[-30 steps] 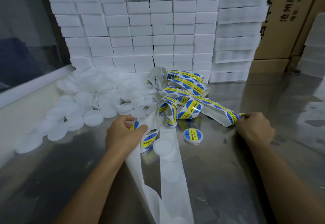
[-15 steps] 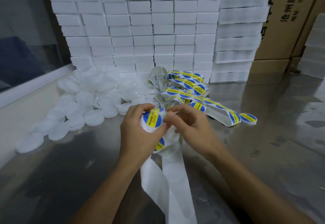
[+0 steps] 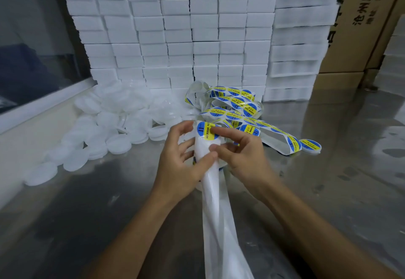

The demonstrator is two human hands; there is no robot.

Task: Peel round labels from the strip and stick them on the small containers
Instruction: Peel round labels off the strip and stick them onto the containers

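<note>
Running lengthwise away from the viewer, the white strip (image 3: 211,182) is pinched by left hand (image 3: 182,160) and right hand (image 3: 241,153); unlabelled containers (image 3: 114,123) piled left on the surface (image 3: 328,191).

Packing or light-assembly workroom. Evidence: stainless steel table (image 3: 328,191); wall of stacked white foam blocks (image 3: 175,37) at its back; printed cardboard cartons (image 3: 361,26) behind; loose heap of white round containers (image 3: 114,129); tangled strip of blue-and-yellow labels (image 3: 236,107).
</note>
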